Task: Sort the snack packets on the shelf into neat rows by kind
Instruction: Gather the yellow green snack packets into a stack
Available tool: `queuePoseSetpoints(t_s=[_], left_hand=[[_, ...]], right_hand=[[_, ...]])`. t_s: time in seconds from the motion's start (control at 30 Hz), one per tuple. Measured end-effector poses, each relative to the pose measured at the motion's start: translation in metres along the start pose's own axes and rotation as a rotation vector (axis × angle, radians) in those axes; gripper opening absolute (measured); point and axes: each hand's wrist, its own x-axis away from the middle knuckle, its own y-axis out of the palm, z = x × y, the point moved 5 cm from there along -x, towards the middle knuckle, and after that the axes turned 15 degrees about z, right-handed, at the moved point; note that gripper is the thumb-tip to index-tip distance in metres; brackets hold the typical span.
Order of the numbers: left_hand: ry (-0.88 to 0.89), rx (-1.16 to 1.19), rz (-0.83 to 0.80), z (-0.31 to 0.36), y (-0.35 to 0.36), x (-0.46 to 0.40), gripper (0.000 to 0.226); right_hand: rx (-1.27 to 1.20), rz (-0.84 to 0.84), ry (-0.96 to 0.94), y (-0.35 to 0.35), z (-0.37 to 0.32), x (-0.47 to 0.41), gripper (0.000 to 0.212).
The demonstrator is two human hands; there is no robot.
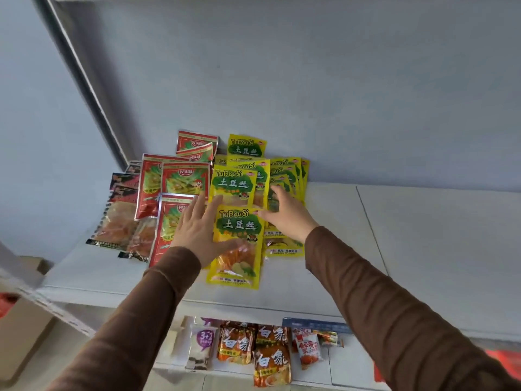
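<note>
Yellow packets point(235, 187) with green labels lie overlapping in the middle of the white shelf point(338, 249). Red packets point(180, 179) sit to their left, and dark packets point(118, 221) with clear windows lie at the far left. My left hand point(201, 232) lies flat with straight fingers against the left edge of the nearest yellow packet point(239, 249). My right hand point(284, 214) rests on the yellow packets to its right, fingers spread, thumb touching the nearest packet's top corner. Neither hand grips anything.
The shelf's back wall point(310, 94) rises right behind the packets. A lower shelf point(352, 365) holds orange noodle packs point(270, 359), a white-purple pack point(201, 348) and a red-white pack point(308, 351). A cardboard box point(19, 334) stands at the lower left.
</note>
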Motion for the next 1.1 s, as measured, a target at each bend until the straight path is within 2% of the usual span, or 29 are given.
queuePoseSetpoints(t_s=[0.07, 0.17, 0.3, 0.43, 0.53, 0.63, 0.77, 0.93, 1.03, 1.1], left_hand=[[-0.028, -0.005, -0.005, -0.006, 0.007, -0.005, 0.124], [-0.042, 0.042, 0.058, -0.006, 0.014, -0.011, 0.127], [-0.08, 0.074, 0.15, -0.006, 0.017, -0.017, 0.125], [-0.166, 0.09, 0.167, -0.005, 0.02, -0.024, 0.119], [-0.223, 0.236, 0.217, -0.003, 0.019, -0.028, 0.115], [-0.285, 0.384, 0.247, -0.005, 0.02, -0.03, 0.1], [-0.362, 0.469, 0.254, -0.01, 0.021, -0.036, 0.065], [-0.348, 0.541, 0.265, -0.004, 0.021, -0.039, 0.049], [-0.326, 0.486, 0.372, -0.002, 0.015, -0.036, 0.053], [-0.348, 0.557, 0.432, -0.001, 0.009, -0.033, 0.07]], right_hand=[[-0.039, -0.033, 0.096, 0.009, 0.002, -0.003, 0.098], [-0.135, -0.029, 0.19, 0.018, 0.003, -0.008, 0.106], [-0.297, -0.013, 0.27, 0.026, 0.009, -0.015, 0.106], [-0.424, 0.005, 0.324, 0.03, 0.014, -0.021, 0.109], [-0.483, -0.033, 0.372, 0.035, 0.016, -0.026, 0.102], [-0.471, -0.111, 0.351, 0.04, 0.015, -0.027, 0.087], [-0.463, -0.081, 0.29, 0.041, 0.009, -0.029, 0.089], [-0.476, -0.02, 0.147, 0.048, -0.004, -0.024, 0.093], [-0.496, 0.055, 0.095, 0.048, -0.006, -0.023, 0.084], [-0.539, 0.083, 0.111, 0.043, -0.005, -0.023, 0.087]])
